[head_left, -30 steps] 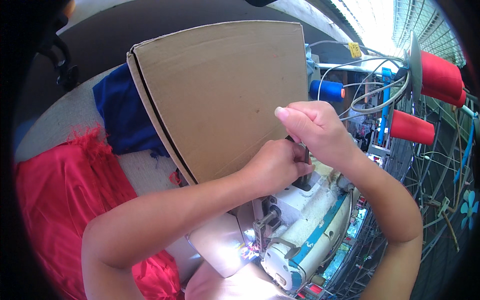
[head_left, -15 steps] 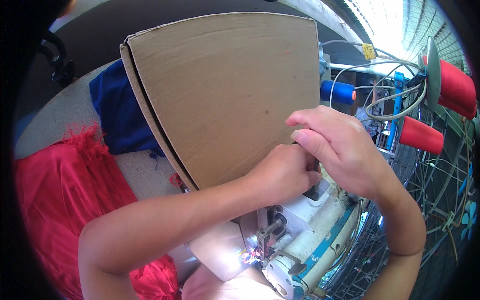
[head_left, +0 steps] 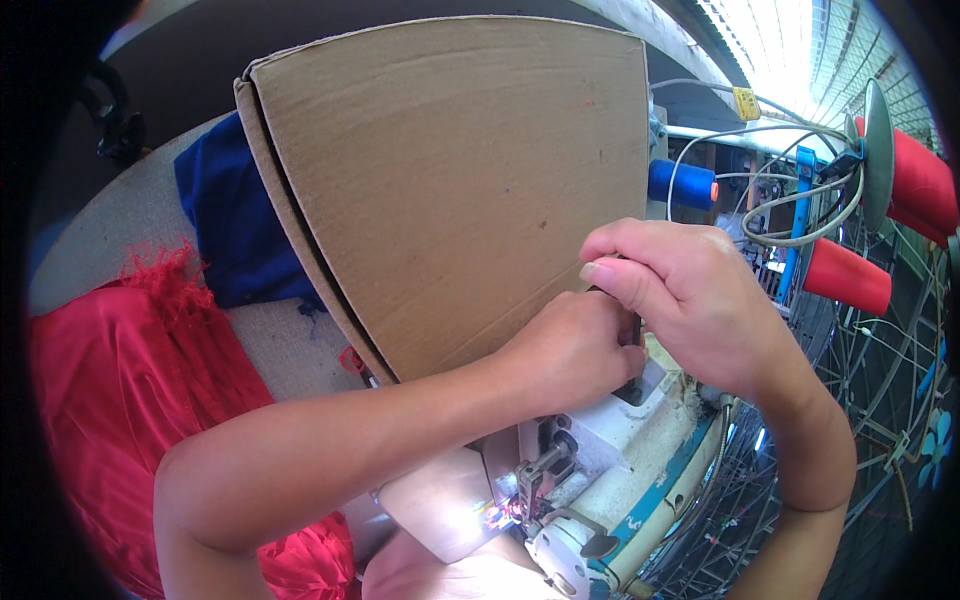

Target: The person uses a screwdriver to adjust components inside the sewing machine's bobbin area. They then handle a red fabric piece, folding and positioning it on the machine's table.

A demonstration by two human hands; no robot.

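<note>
The right hand has dropped nearer the left hand, which curls tightly round a dark part right of frame centre, apparently working it; the right's hold cannot be told, and steadiness seems needed next.

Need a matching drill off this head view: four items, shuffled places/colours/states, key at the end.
Column 1
1. Left hand
2. Sewing machine
3. Small thread spool
4. Shiny cloth

Column 2
A. Blue, with an orange end
B. Red, on the picture's left side
C. Fingers curled, just left of the right hand
D. Off-white, with a teal stripe

Right pairs: 1-C, 2-D, 3-A, 4-B
</note>
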